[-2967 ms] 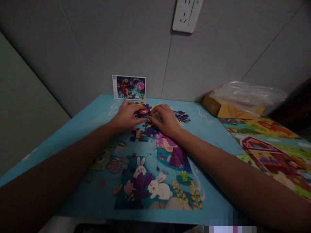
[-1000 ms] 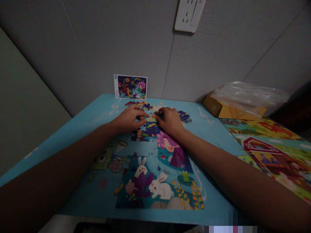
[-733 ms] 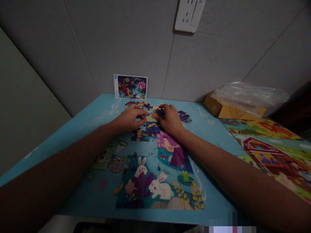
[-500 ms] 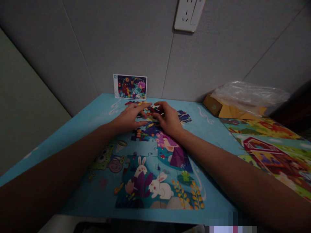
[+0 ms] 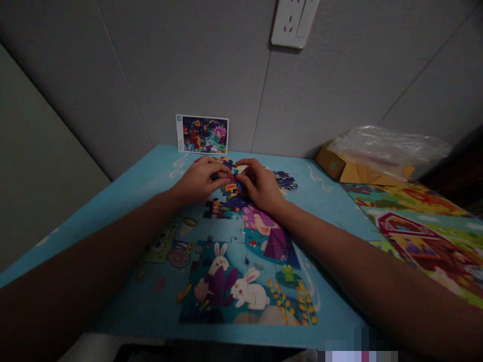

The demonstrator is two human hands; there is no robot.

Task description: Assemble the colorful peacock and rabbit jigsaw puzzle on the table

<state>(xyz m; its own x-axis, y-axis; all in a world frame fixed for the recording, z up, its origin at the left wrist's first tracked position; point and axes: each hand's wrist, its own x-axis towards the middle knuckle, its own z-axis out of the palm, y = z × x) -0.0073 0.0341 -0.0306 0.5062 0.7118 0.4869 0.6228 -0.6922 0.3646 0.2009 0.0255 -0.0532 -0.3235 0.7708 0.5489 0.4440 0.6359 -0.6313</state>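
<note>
Over the far part of the table, my right hand curls its thumb and fingers round a small dark red and blue puzzle piece. My left hand meets it from the other side, thumb and fingertips closed at the piece's left edge. Loose puzzle pieces lie under and behind both hands, partly hidden by them. Nearer to me is a joined section of the puzzle with white rabbits, a frog and purple plants. Its upper part, with a pink bird, reaches to my right wrist.
A picture card of the scene leans on the wall at the back. Dark blue pieces lie right of my right hand. Further right are a yellow cardboard box under clear plastic and another colourful puzzle.
My left hand's stretched fingers have bent and closed in at the puzzle piece. My right hand stays nearly in place, and the piece is now between both hands.
</note>
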